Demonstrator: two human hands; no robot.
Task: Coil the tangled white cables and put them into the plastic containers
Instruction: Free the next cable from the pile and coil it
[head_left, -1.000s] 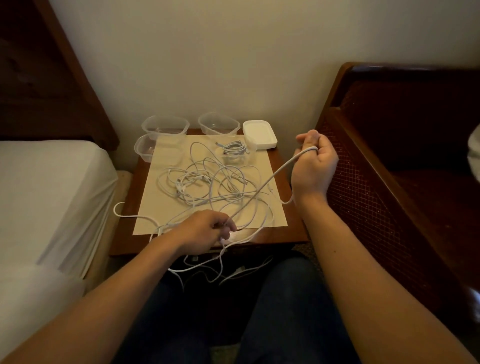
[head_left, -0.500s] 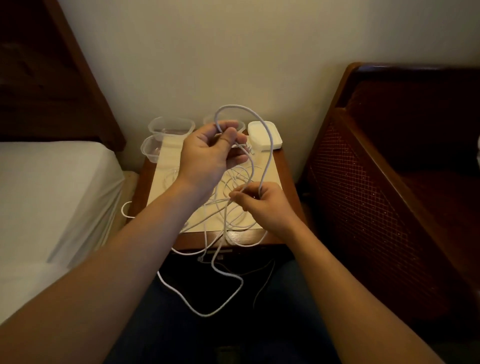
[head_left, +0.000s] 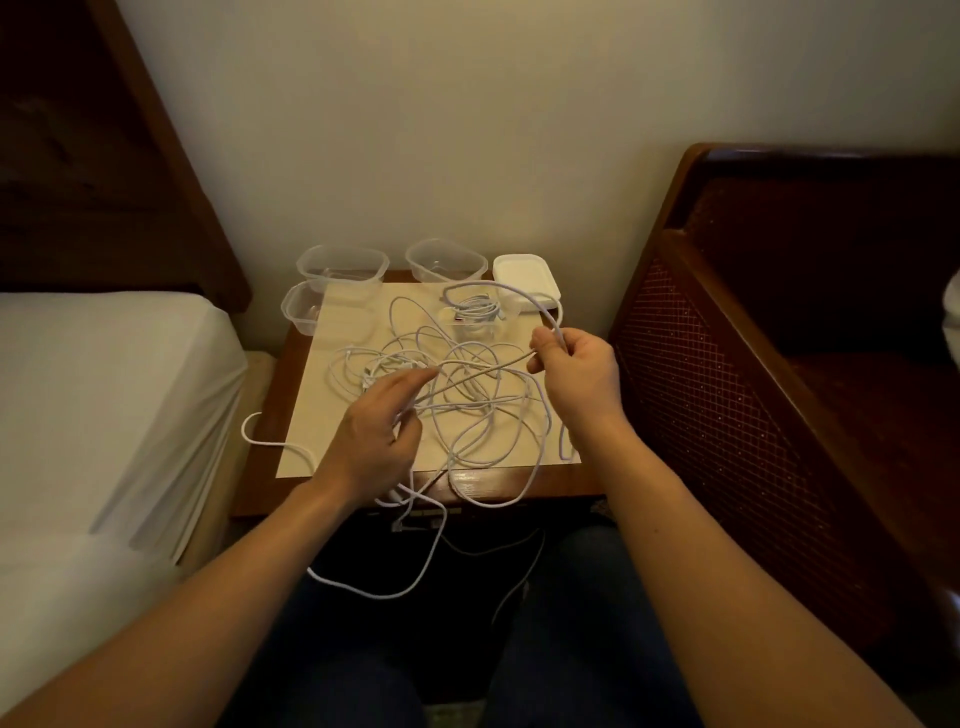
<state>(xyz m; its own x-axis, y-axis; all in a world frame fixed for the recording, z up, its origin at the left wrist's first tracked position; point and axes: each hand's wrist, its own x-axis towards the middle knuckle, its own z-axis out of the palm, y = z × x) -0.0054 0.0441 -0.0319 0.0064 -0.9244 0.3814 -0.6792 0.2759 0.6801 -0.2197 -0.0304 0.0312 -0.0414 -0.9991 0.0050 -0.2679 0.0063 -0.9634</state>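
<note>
A thin white cable (head_left: 524, 287) arcs up from the tangled white cables (head_left: 457, 395) on the cream paper mat (head_left: 332, 431), pinched between thumb and fingertips of the right hand (head_left: 574, 371). The left hand (head_left: 371, 436) hovers over the tangle with fingers loosely extended, a taut strand running just past its fingertips (head_left: 428, 372). Clear plastic containers (head_left: 343, 265) stand behind, one holding a coiled cable (head_left: 475, 309).

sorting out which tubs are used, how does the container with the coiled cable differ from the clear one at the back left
The container with the coiled cable already holds a wound white cable; the back left container looks empty. The first stands on the cream paper sheet near the right hand, the second behind the sheet near the wall. Both are clear plastic, without lids.
</note>
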